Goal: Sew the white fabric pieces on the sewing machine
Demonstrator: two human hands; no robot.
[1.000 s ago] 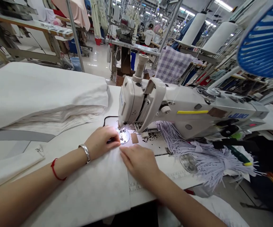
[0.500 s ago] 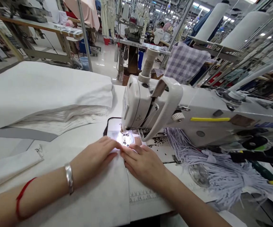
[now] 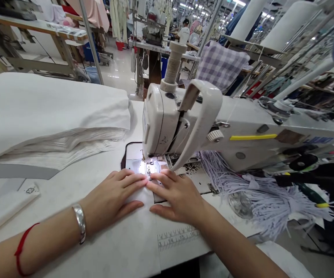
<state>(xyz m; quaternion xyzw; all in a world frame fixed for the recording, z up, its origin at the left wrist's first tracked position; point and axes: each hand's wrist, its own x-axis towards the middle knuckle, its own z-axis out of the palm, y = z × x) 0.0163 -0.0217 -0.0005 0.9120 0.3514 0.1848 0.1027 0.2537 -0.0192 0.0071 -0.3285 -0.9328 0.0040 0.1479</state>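
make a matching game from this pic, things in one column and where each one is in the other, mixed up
Things:
1. silver bangle
2. bundle of pale lilac cords
3. purple and white checked cloth
4. stack of folded white fabric

Places:
A. on the table, left of the sewing machine
B. on the person's left wrist
C. behind the sewing machine
D. hanging below the machine's arm

Pairs: 1-B, 2-D, 3-C, 4-A
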